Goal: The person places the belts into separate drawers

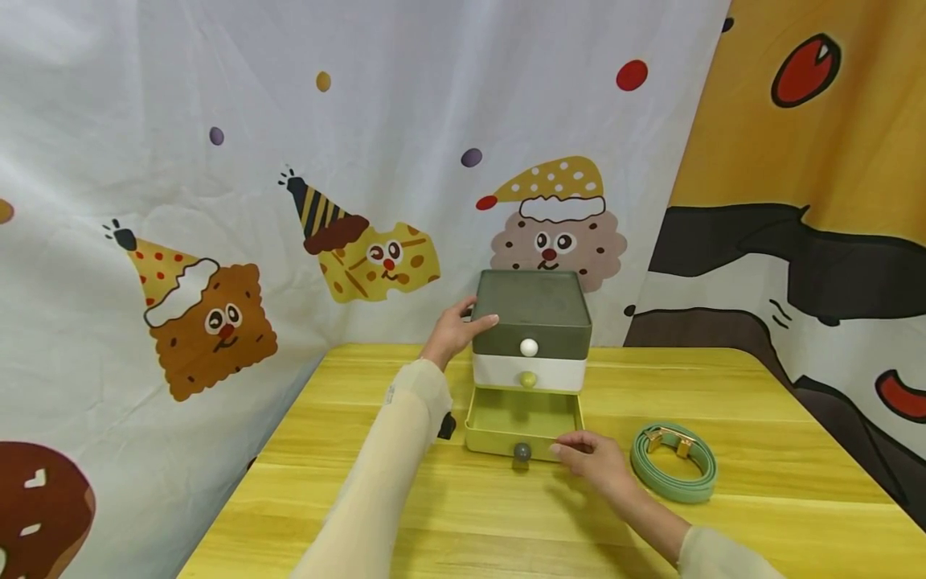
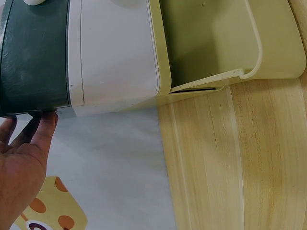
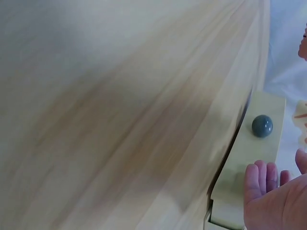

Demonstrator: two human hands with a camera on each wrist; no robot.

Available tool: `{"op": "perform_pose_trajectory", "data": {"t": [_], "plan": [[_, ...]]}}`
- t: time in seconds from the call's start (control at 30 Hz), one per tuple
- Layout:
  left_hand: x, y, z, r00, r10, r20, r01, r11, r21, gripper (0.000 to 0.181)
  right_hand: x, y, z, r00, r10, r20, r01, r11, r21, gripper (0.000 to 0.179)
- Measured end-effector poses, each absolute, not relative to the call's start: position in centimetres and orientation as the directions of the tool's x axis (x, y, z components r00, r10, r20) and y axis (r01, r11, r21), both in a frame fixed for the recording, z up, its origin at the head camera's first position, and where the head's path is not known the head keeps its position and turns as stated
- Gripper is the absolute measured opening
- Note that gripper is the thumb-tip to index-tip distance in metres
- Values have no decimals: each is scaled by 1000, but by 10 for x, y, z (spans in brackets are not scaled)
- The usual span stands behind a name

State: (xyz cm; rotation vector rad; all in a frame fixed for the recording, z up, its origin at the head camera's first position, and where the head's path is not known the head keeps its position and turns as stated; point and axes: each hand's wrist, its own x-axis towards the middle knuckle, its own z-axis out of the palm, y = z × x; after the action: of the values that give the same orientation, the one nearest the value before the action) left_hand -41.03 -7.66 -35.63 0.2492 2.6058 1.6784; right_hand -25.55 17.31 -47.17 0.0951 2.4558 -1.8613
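Observation:
A small three-tier drawer box [image 1: 531, 297] stands at the back of the table, dark green on top, white in the middle and yellow-green below. Its bottom drawer [image 1: 492, 443] is pulled out and holds nothing in the part that shows; a grey round knob [image 3: 262, 126] sits on its front. My left hand [image 1: 454, 328] rests its fingertips against the left side of the dark green tier, which the left wrist view also shows. At the open drawer's front right corner is my right hand [image 1: 595, 460], its fingers fairly straight and touching the drawer front.
A coiled green belt [image 1: 676, 489] with a gold buckle lies on the wooden table [image 1: 492, 523], right of my right hand. Near my left sleeve a small black thing [image 1: 446, 426] is partly hidden. A printed cloth [image 1: 405, 96] hangs behind the table.

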Motion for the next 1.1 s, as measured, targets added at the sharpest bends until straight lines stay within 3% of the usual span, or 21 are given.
{"op": "perform_pose_trajectory", "data": {"t": [0.63,1.1], "plan": [[-409,-76,-355,-988,146,57,113,415,903,81,-261,221,-455,-1000,-3,-19,16,339,-941,52],[-411,-76,-357,-988,148,54,110,404,908,80,-264,271,-444,-997,-59,-52,22,424,-906,70]]}}
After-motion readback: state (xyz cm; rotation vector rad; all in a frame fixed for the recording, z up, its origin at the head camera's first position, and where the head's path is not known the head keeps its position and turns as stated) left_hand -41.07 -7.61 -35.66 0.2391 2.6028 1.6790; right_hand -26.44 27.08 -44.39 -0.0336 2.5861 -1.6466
